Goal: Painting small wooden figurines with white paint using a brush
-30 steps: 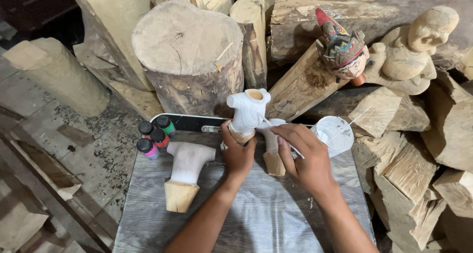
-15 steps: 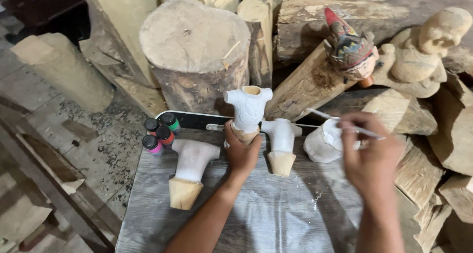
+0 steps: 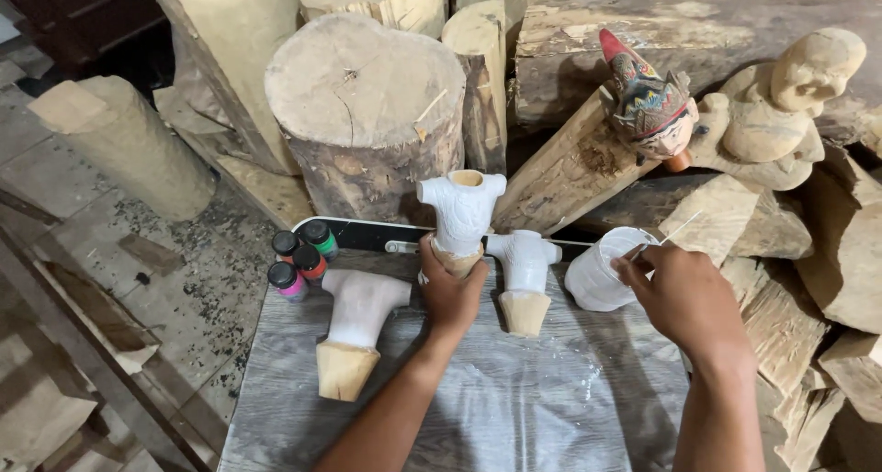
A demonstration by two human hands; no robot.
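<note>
My left hand [image 3: 448,291] grips the bare wooden base of a white-painted torso carving [image 3: 462,213], held upright. My right hand [image 3: 682,297] holds a thin paintbrush [image 3: 663,237] whose tip dips into a white plastic cup [image 3: 603,270] at the right. Two more white-painted torso carvings stand on the grey board [image 3: 514,408]: one [image 3: 525,277] just right of my left hand, another [image 3: 358,330] to its left, both with unpainted wooden bases.
Several small paint bottles [image 3: 299,256] with coloured caps sit at the board's far left corner. Log sections [image 3: 367,114] and split wood ring the board. A painted puppet head [image 3: 650,105] and an unpainted carved figure [image 3: 781,114] rest on logs at the right.
My right hand has left the middle torso carving and moved right with the brush to the white cup. My left hand stays on the upright torso.
</note>
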